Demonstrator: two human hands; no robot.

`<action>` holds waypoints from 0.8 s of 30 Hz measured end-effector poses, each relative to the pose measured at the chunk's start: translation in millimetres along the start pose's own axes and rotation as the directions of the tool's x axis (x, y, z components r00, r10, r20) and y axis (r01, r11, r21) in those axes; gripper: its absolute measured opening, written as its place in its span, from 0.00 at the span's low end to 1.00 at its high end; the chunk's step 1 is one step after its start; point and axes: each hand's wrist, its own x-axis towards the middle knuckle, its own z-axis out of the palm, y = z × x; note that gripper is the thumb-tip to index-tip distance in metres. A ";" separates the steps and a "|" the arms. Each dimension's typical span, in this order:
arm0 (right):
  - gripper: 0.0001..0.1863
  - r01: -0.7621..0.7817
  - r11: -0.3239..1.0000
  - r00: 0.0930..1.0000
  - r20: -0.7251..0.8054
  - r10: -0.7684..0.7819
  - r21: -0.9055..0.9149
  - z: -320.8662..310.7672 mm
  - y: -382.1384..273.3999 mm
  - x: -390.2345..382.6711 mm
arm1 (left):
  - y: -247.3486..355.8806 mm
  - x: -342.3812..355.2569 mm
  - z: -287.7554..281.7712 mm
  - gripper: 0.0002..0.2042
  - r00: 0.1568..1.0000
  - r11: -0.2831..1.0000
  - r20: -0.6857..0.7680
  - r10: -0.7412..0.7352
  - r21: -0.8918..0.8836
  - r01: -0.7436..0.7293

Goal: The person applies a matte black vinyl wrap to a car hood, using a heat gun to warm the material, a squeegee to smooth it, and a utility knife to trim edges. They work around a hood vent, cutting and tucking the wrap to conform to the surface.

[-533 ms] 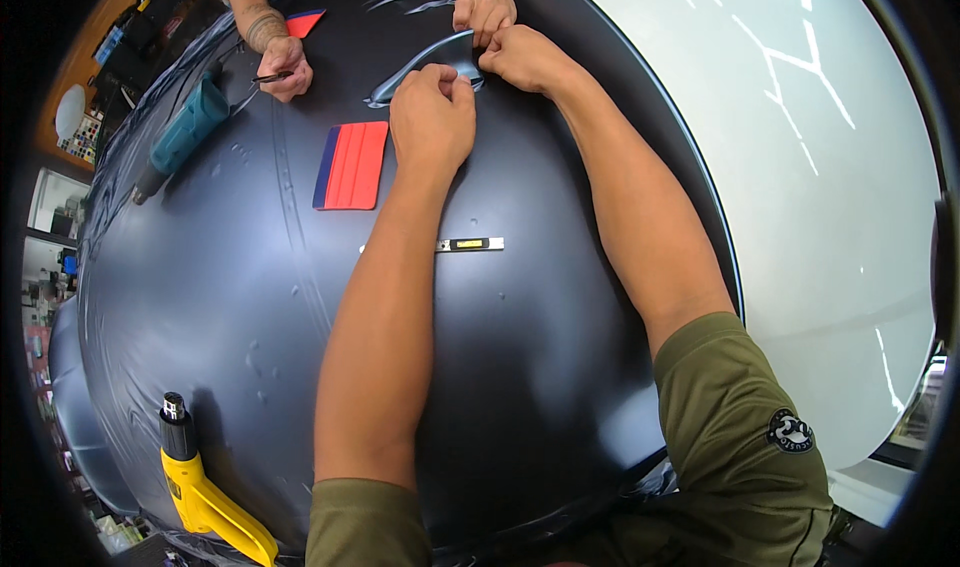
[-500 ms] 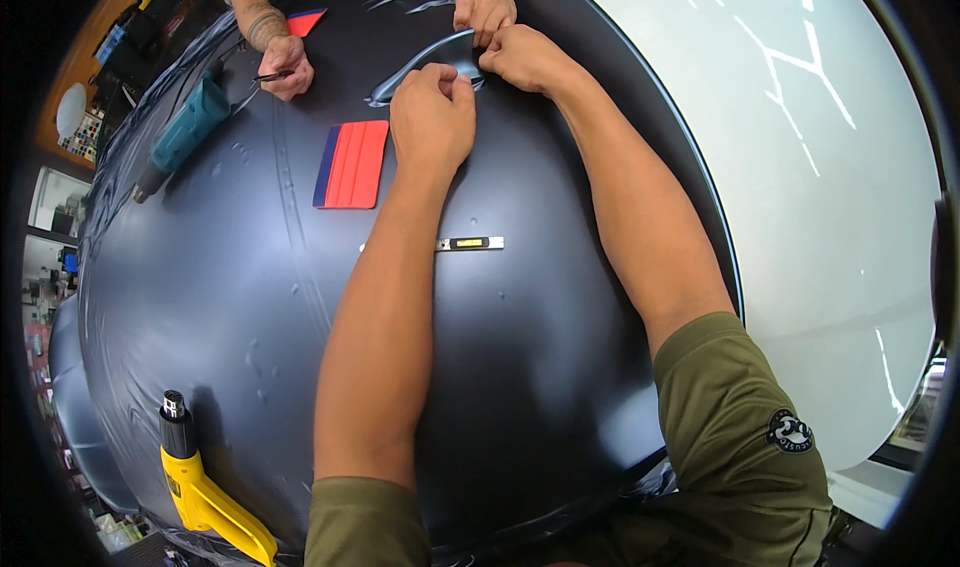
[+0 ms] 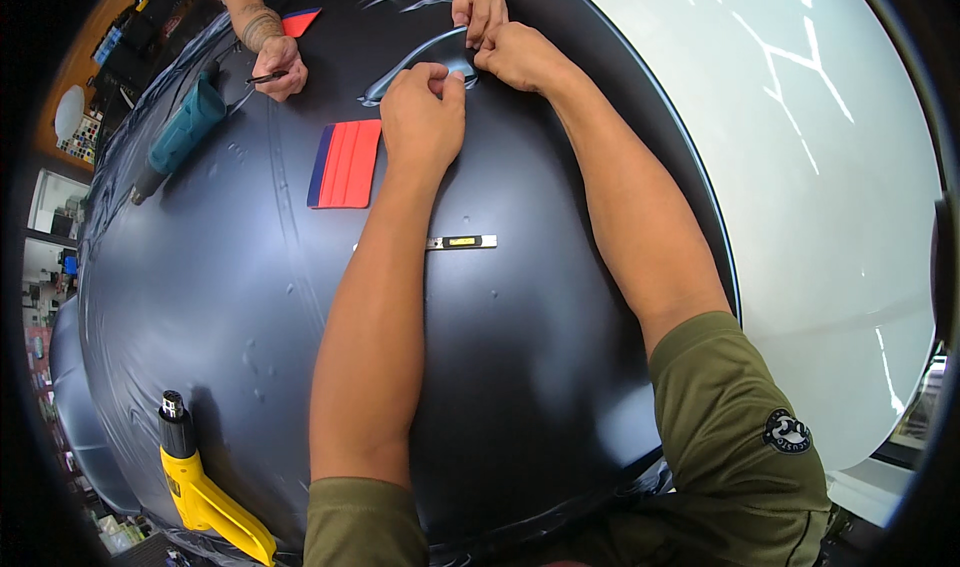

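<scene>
Left hand [image 3: 423,117]: upper centre, fingers clenched, pinching black film [image 3: 200,287].
Right hand [image 3: 520,57]: just beside it, fingers curled, gripping the film ridge.
Red squeegee [image 3: 346,164]: left of left hand.

Floor [image 3: 800,167] on the right: pale grey, glossy, white streaks of overhead light reflected in it. Far left edge is cluttered: shelving [image 3: 50,207] with small items stacked on it, mostly too small to make out. Top left, an orange-brown wooden surface [image 3: 90,57] with dark gear piled along it and a round white disc [image 3: 68,112] beside it. Lighting bright and even. Walls and windows hidden by the lens rim.
</scene>
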 end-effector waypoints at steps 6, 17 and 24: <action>0.11 0.026 0.998 1.000 -0.011 -0.025 0.065 -0.8 1.4 -3.3 | 0.5 0.1 -1.5 0.14 1.000 1.000 0.005 -0.011 0.002 0.011; 0.11 0.002 1.000 1.000 -0.030 -0.003 -0.016 0.6 -0.7 -2.4 | 3.1 -0.3 -2.4 0.16 1.000 1.000 0.021 -0.010 0.018 0.010; 0.11 0.035 0.999 0.997 -0.075 -0.033 0.026 5.2 -1.1 -3.7 | 4.2 -1.6 -4.1 0.15 0.999 1.000 0.025 -0.029 -0.007 0.029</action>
